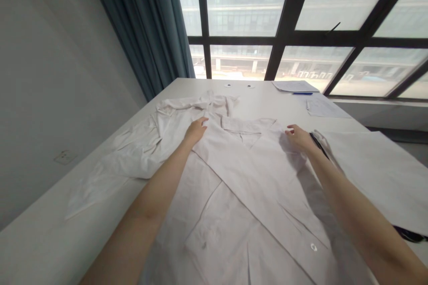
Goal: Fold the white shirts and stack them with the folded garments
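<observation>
You have a pale garment (254, 164) spread over the middle of the white surface (261, 104), its collar (239, 125) toward the far side and its body running to the near edge of view. Your left hand (195, 132) is at the garment's left shoulder, just left of the collar, fingers partly curled; you cannot tell from here whether its grip is pinching fabric or only resting. Your right hand (298, 137) is at the right shoulder with bent fingers, and whether that grip has caught any cloth is also unclear.

To your left, a rumpled white cloth (125, 160) lies beside the garment and reaches behind its collar. On your right is a flat white item (384, 169) with a black strap (319, 144) close to your right wrist. At the far right of the surface you have papers (294, 86) and a blue pen (302, 93). Beyond the far edge stand a blue curtain (143, 22) and large dark-framed windows (245, 0).
</observation>
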The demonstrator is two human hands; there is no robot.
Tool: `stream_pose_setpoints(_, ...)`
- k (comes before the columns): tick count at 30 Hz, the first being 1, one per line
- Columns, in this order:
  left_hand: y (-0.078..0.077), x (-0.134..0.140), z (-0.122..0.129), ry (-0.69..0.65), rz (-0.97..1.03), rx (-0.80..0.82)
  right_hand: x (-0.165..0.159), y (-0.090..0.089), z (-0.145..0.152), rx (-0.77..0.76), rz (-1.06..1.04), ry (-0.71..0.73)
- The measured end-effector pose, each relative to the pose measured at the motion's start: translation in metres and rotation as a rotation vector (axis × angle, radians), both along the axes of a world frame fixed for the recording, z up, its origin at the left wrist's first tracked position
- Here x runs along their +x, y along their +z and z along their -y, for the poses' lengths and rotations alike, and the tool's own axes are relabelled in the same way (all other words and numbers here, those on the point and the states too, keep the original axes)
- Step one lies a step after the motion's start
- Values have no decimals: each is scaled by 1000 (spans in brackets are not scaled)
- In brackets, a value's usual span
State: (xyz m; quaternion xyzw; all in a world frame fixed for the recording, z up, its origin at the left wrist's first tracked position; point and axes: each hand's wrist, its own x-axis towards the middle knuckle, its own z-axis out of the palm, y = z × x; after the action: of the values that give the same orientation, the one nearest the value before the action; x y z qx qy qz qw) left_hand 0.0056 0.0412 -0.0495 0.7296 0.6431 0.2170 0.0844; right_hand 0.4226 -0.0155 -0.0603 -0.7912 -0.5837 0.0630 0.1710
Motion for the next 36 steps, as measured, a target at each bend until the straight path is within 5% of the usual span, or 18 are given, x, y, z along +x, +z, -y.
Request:
stream_pose_setpoints(6,0,2,-14,-101,83,97,-13,-8,-26,101,-10,14)
stream_pose_setpoints(12,0,-11,-13,-67,48,70,-29,-4,-8,222,78,20)
stream_pose_setpoints(15,-1,-15,4,-30,19,85,-46,5,11,237,106,138)
stream_pose_setpoints(22,-7,-39,65,-113,-160,95,-80,7,98,-15,-15,548)
stream_pose_setpoints(28,-10,-54,93,-176,-193,80,-70,4,158,-92,-150,484)
stream_pose_setpoints(36,-2,-47,86,-131,-297,160,-57,27,176,-375,-209,514)
